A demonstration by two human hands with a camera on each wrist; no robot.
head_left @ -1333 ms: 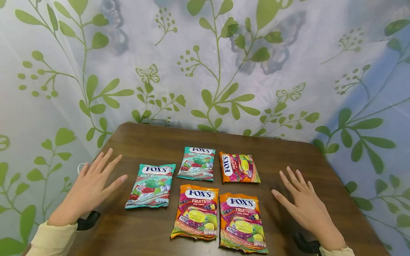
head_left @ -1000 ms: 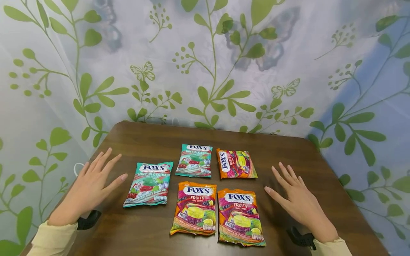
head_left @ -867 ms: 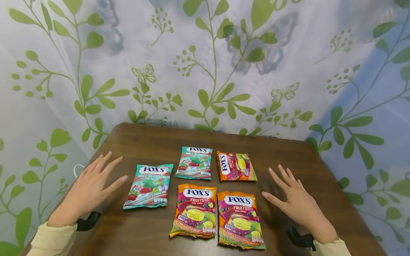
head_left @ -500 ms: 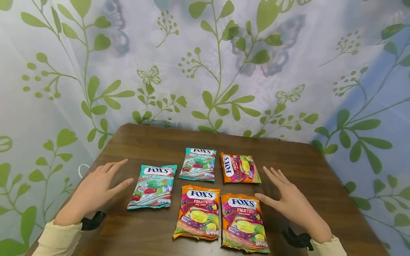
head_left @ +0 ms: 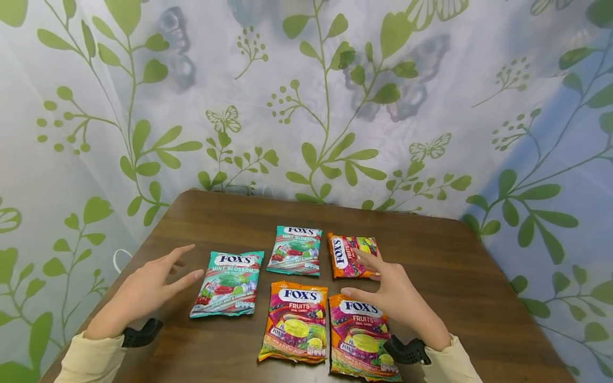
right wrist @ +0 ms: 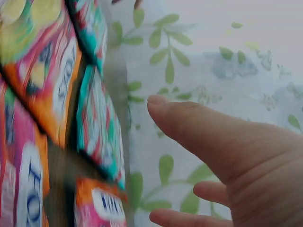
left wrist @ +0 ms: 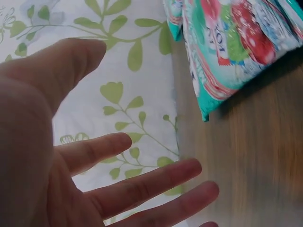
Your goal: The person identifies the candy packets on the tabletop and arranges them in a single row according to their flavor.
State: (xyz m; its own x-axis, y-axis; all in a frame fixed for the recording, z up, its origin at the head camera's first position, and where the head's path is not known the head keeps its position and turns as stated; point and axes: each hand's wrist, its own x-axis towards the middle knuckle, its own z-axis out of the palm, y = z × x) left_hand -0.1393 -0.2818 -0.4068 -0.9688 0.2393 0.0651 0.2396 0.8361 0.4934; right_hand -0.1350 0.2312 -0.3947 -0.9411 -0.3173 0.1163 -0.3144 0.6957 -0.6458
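My left hand (head_left: 148,290) hovers at the table's left, fingers spread and loosely bent, holding nothing. Just to its right lies a teal Mint Blossom candy bag (head_left: 229,287), which also shows in the left wrist view as a teal candy bag (left wrist: 236,42). A second teal candy bag (head_left: 294,252) lies farther back. My right hand (head_left: 402,292) reaches over the orange Fruits candy bags, relaxed and holding nothing. Its fingers overlap the sideways Fruits bag (head_left: 339,254), and its thumb overlaps the top of the front right Fruits bag (head_left: 361,340). Beside that lies another Fruits bag (head_left: 294,324).
All the bags lie flat on a brown wooden table (head_left: 225,213) with rounded far corners. Behind it hangs a pale curtain (head_left: 268,127) printed with green leaves and butterflies. A black wrist strap (head_left: 407,351) sits on the right wrist, another strap (head_left: 142,332) on the left.
My right hand has moved left from the table's right side to over the Fruits bags. My left hand has shifted slightly right, its fingers more bent. The bags stay in place.
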